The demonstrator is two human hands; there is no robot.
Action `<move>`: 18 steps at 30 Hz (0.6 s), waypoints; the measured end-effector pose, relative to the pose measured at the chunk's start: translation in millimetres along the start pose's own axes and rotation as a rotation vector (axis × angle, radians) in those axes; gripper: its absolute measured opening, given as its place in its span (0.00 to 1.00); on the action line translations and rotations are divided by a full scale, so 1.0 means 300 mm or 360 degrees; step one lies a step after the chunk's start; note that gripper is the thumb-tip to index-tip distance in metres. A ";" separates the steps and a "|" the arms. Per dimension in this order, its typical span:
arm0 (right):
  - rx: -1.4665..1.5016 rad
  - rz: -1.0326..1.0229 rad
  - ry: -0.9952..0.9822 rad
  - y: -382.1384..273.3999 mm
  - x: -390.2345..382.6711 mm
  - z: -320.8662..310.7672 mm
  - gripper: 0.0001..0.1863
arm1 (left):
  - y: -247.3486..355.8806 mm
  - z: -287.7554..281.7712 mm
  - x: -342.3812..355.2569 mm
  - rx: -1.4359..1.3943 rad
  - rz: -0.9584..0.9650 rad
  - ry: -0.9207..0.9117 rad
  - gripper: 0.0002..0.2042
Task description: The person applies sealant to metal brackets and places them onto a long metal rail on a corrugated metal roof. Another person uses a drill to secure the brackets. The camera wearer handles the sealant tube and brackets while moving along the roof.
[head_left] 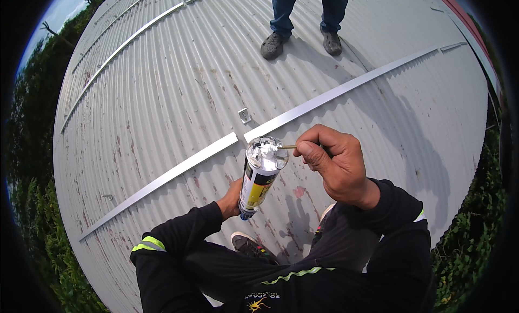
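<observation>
My left hand (231,198) is wrapped round a sealant tube (258,184) with a white, yellow and black label, mostly hidden behind it. The tube's wide end tilts up toward me, smeared with white paste (266,151), and its blue tip points down. Between the thumb and fingers of my right hand (336,160) a thin brownish stick (288,146) is pinched. Its far end touches the white paste at the tube's rim.
Under me is a ribbed grey metal roof (178,113) with peeling patches. Silver rails (335,94) cross it, with a small metal bracket (245,115) beside a gap between two lengths. Another person's legs (282,13) stand ahead. Trees (38,113) lie beyond the roof's edges.
</observation>
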State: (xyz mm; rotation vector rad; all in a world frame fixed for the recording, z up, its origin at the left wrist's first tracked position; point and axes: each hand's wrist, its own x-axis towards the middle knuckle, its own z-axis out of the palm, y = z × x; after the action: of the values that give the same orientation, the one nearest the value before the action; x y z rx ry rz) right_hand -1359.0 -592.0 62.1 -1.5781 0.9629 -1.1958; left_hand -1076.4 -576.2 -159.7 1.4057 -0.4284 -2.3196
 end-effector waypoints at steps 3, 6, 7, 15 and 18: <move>0.0087 0.0159 -0.0060 -0.005 -0.004 -0.006 0.15 | 0.000 -0.006 0.000 -0.0002 0.0054 -0.0160 0.21; 0.0366 0.0393 -0.0177 -0.004 0.000 -0.018 0.18 | -0.001 -0.011 -0.002 0.0060 0.0024 -0.0127 0.22; 0.0475 0.0466 -0.0226 -0.002 0.005 -0.024 0.19 | 0.000 -0.011 -0.003 0.0054 0.0026 -0.0141 0.22; 0.1290 0.0756 -0.0593 0.030 0.026 -0.052 0.22 | 0.001 0.009 -0.005 -0.0005 0.0000 0.0003 0.22; 0.1601 0.0693 -0.0464 0.040 0.027 -0.054 0.20 | -0.001 -0.001 -0.002 -0.0021 -0.0045 -0.0030 0.20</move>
State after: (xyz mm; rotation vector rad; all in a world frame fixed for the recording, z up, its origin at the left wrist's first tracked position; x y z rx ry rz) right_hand -1373.6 -606.3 54.6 -0.6546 0.3539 -0.8726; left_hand -1076.1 -575.8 -159.5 1.3930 -0.4002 -2.3558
